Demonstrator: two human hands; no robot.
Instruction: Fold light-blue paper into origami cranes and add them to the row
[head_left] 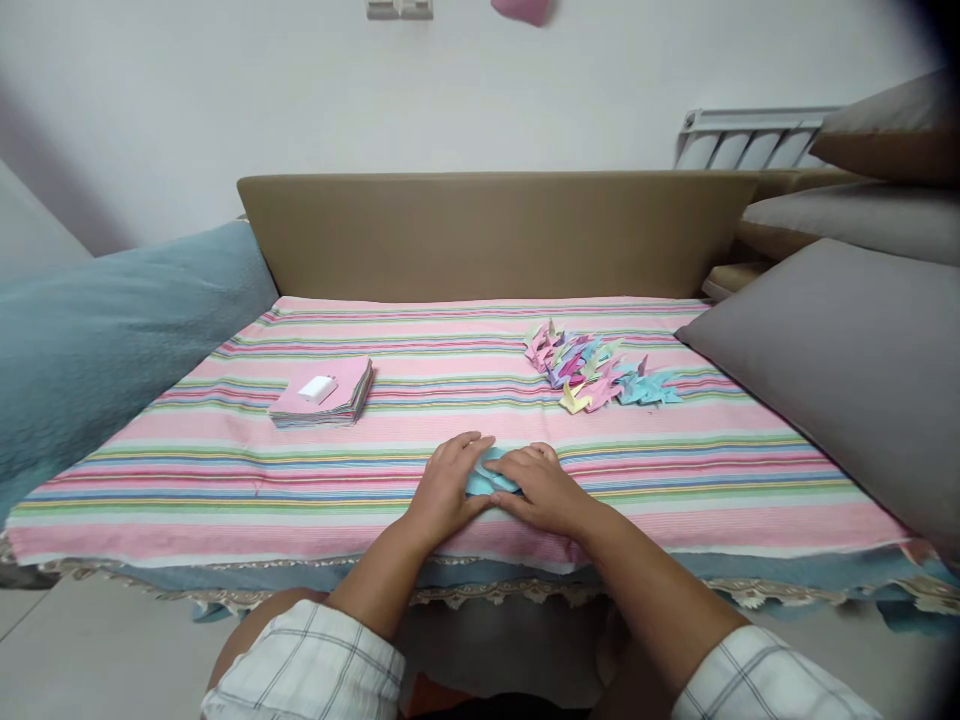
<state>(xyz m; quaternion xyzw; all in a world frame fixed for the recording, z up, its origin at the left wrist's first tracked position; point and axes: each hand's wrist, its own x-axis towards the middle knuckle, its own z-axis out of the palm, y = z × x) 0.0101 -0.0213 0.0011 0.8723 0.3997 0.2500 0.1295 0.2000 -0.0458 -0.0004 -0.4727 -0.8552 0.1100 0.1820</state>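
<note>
A light blue piece of paper [487, 478] lies on the striped cloth [225, 470] near the front edge. My left hand [448, 485] presses on its left side with the fingers curled over it. My right hand [545, 488] lies on its right side, fingers bent and pressing down. Most of the paper is hidden under both hands.
A stack of coloured paper squares [324, 394], pink on top with a small white piece, sits at the left. A pile of folded paper cranes [592, 367] lies at the back right. Grey cushions [847, 370] stand on the right, a blue blanket [97, 340] on the left.
</note>
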